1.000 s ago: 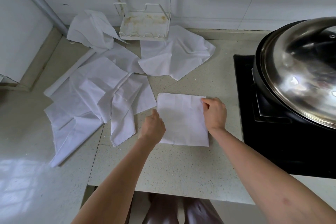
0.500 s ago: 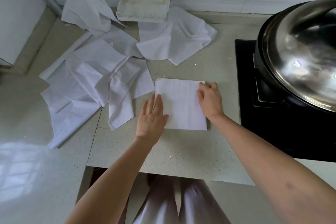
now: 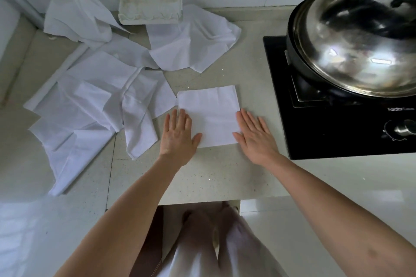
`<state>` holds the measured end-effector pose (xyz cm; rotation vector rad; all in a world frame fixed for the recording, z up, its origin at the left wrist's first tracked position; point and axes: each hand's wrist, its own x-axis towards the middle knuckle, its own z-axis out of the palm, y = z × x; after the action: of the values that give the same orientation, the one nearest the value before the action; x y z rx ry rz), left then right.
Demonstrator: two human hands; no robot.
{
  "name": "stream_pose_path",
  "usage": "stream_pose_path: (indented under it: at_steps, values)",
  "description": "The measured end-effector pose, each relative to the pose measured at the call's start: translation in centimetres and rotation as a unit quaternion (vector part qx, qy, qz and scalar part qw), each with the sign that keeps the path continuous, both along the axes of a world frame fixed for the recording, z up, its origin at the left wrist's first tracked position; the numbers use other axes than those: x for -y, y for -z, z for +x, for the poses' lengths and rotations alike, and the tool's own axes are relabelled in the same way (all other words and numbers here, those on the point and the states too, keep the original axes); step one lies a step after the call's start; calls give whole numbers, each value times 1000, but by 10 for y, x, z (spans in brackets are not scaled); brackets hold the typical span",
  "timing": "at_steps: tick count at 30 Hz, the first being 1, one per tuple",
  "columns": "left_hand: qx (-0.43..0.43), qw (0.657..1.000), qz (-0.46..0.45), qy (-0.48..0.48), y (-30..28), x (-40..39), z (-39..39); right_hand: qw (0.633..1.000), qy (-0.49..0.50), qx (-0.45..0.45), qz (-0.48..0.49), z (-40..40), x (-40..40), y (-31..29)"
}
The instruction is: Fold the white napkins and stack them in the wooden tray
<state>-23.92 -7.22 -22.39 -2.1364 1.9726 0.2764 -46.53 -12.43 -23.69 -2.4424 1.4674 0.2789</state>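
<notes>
A white cloth napkin folded into a neat rectangle (image 3: 209, 114) lies flat on the speckled beige stone countertop (image 3: 213, 177), near the middle of it and a little back from its front edge. The left hand (image 3: 179, 139) lies palm down with fingers straight, its fingertips and thumb overlapping the rectangle's left and near-left part. The right hand (image 3: 255, 136) is likewise flat and spread, resting at the rectangle's right edge, the thumb touching the near right corner; neither hand grips anything. Toward the counter's left side and back edge a heap of loose, crumpled white napkins (image 3: 90, 108) spreads out, their count hard to tell because they overlap. One more unfolded white napkin (image 3: 191, 40) lies at the back, its far part hidden under a stained white plastic rack (image 3: 149, 8) that stands against the wall and is cut off at the top. On the counter's right side sits a black glass hob (image 3: 337, 128) with faint grey lettering that seems to read "Fardan", though it is too small to be sure, and a metal knob (image 3: 403, 129). A large domed steel lid (image 3: 360, 36), blurred and cut by the right edge, covers a dark pan on it.
</notes>
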Motion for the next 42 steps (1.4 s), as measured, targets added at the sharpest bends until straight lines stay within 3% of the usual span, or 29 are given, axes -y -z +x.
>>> stream_pose_path:
  at_steps: [5, 8, 12, 18, 20, 23, 26, 28, 32, 35, 38, 40, 42]
  values:
    - [-27, 999, -29, 37, -18, 34, 10, 997, 26, 43, -65, 30, 44, -18]
    - [-17, 999, -8, 45, -24, 62, 15, 999, 14, 43, -17, 48, 86, -25]
    - [-28, 999, 13, 11, -30, 97, 24, 998, -8, -29, 54, 70, 131, -43]
    - [-85, 994, 61, -30, -28, 123, 34, 980, -28, -119, 157, 85, 151, -50]
    - [-109, 991, 73, -34, -27, 124, 34, 982, -30, -100, 155, 83, 151, -48]
    - [-180, 981, 34, -68, -32, 121, 36, 998, 12, 22, 60, 70, 147, -49]
    - [-270, 947, -150, -90, -57, 118, 43, 980, 21, 173, -93, 62, 141, -64]
    - [-248, 934, -258, -11, -76, 114, 48, 955, -39, 235, -178, 61, 136, -81]
    - [-146, 916, -340, 153, -101, 96, 52, 924, -153, 198, -290, 50, 123, -95]
    - [-139, 918, -301, 216, -87, 68, 48, 928, -200, 176, -260, 39, 93, -79]
    - [-131, 963, -105, 210, -53, 35, 36, 948, -241, 137, -155, 30, 56, -48]
    - [-172, 972, 23, 161, -33, 18, 29, 972, -200, 119, -34, 26, 37, -34]
    - [-272, 959, 52, 66, -28, 9, 27, 982, -124, 125, 65, 25, 28, -28]
